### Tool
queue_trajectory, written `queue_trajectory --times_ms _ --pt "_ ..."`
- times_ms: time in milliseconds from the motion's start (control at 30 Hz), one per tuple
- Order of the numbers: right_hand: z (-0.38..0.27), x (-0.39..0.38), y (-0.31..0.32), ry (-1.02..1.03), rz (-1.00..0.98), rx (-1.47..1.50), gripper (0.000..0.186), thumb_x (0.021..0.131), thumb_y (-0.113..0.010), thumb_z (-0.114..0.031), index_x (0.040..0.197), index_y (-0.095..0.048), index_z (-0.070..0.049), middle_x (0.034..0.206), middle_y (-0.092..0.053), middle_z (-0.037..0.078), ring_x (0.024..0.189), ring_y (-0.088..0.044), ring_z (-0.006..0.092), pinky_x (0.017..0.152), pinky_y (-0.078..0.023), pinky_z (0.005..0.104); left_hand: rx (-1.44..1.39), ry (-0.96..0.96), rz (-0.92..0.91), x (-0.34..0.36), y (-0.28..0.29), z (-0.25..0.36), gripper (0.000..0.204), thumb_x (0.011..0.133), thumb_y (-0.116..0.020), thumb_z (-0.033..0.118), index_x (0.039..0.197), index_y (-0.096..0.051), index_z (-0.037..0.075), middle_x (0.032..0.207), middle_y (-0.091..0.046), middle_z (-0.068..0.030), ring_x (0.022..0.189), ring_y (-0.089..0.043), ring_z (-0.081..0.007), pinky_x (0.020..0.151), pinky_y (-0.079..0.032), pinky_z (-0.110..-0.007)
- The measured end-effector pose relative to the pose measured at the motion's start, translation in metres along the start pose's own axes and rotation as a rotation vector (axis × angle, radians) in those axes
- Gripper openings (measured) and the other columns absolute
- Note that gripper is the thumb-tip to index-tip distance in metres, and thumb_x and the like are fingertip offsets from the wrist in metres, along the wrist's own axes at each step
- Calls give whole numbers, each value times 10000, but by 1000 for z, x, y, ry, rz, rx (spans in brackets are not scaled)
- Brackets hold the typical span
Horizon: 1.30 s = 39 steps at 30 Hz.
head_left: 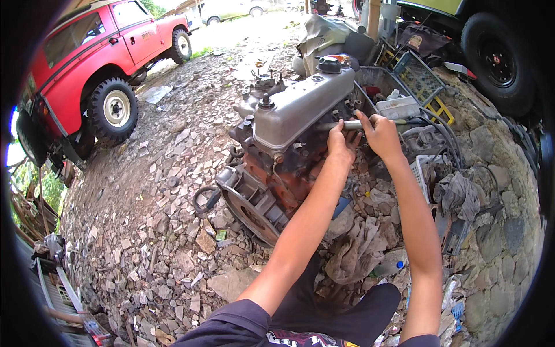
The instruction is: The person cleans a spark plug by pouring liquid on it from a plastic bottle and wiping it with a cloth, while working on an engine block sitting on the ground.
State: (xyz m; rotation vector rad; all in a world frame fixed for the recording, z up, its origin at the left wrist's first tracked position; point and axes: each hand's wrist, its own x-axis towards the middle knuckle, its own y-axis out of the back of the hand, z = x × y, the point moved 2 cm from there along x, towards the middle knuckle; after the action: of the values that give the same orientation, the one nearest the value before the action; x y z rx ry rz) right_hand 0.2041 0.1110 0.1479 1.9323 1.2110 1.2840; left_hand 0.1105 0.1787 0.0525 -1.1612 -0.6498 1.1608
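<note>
An engine block stands on the stony ground ahead of me, with a grey metal valve cover [306, 107] on top and a reddish-brown lower side. Along its right side runs a light grey metal pipe [404, 122]. My left hand [342, 146] is closed at the pipe beside the valve cover, its thumb on top and the other fingers partly hidden. Just to the right, my right hand [380, 136] is curled around the same pipe, its index finger reaching toward the engine. The engine's open bell housing [251, 208] faces me at the near end.
A red off-road vehicle [87, 69] stands at the left. Right of the engine are a white plastic tray [399, 108], a green crate [419, 78], black hoses and a grey rag [457, 194]. A crumpled brown cloth [361, 251] lies near my knee. A dark tyre [494, 61] stands far right.
</note>
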Motion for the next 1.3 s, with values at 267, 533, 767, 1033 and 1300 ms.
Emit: queue_trajectory --times_ms 267,533,767,1033,1300 --pt "6 -5 -7 85 156 191 533 955 -628 -478 899 -695 48 731 -688 234 722 -708 369 678 -528 433 211 13 101 -4 -1 4 337 965 -671 364 1132 -607 79 1117 -642 -55 1081 -606 -200 914 -506 -379" --pt "-4 -12 -6 227 226 403 553 961 -616 -479 813 -693 48 707 -685 214 720 -713 348 676 -528 436 196 12 25 6 4 6 311 976 -641 374 1087 -609 86 1066 -639 -61 1000 -624 -194 883 -508 -353" --pt "-10 -12 -3 68 183 244 427 918 -705 -364 997 -653 53 721 -668 250 725 -693 421 670 -530 456 61 -57 -35 8 8 9 324 984 -630 392 1095 -601 89 1033 -645 -81 968 -635 -212 832 -534 -343" --pt "4 -7 -1 -55 97 140 477 936 -673 -421 935 -672 56 711 -667 268 737 -695 426 684 -534 475 -8 31 -88 4 6 0 320 935 -711 402 1010 -622 104 1055 -659 -72 998 -643 -195 784 -534 -368" --pt "0 -11 -4 -46 100 205 318 931 -703 -243 1057 -642 43 817 -710 209 770 -721 332 694 -533 404 208 37 88 5 3 6 328 930 -719 394 1047 -641 98 1008 -675 -32 968 -644 -184 847 -522 -355"
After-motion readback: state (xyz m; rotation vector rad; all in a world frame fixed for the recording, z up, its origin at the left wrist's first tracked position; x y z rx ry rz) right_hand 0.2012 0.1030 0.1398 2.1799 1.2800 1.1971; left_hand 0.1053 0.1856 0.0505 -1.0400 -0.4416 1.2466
